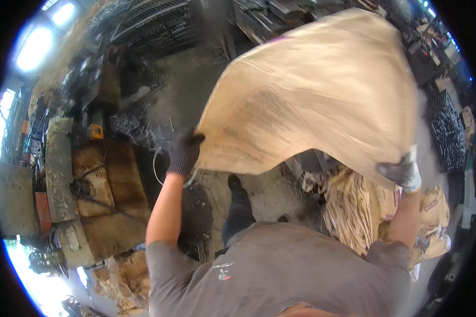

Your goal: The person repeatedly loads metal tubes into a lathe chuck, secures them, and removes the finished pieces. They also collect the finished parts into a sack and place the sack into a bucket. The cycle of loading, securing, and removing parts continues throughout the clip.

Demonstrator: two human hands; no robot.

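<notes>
A large tan paper sack point(317, 91) bearing printed writing is stretched between my two gloved hands, blurred by motion. My left hand point(185, 152), in a dark knit glove, pinches its left edge. At the lower right corner, my right hand point(402, 170) grips the sack in a white-and-grey glove. The sack billows upward and away from me, and its lower edge sags in an arc between the hands. Behind my left wrist, a thin pale hoop point(157, 166) shows in part; what it belongs to is hidden.
Many folded paper sacks point(349, 210) are piled by my right arm. Left of me stands a rusty, oil-stained machine point(115, 178) with metal plates. A crate of small metal parts point(446, 130) sits far right. Scraps litter the concrete floor point(178, 75).
</notes>
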